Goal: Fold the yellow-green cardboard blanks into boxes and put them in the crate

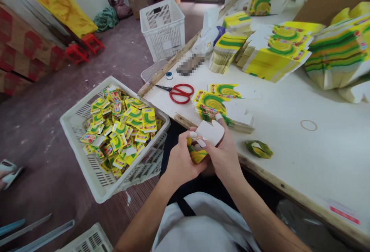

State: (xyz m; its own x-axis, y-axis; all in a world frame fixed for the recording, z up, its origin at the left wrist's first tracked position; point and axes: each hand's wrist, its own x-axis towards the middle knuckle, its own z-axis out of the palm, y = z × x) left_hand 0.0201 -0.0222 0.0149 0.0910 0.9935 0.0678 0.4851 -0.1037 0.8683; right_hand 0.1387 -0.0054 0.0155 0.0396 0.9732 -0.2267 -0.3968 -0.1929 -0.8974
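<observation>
Over my lap, at the table's near edge, both hands hold one small yellow-green carton [198,155]. My left hand [180,161] is closed around its left side, fingertips at the opening. My right hand [227,153] grips its right side, and a white inner flap [211,132] stands up between the hands. Just beyond them lies a stack of flat cartons [209,105] with white flaps pointing right. Red-handled scissors [180,93] rest left of that stack. A crumpled green-yellow piece [259,149] lies on the table right of my hands.
On the floor at left, a white crate [83,171] holds many small yellow packs [124,128]. A taller white basket [163,32] stands behind it. Bundles of flat cartons [228,49] and larger yellow boxes [277,51] fill the table's far side. A blue-white spool [169,75] sits near the scissors.
</observation>
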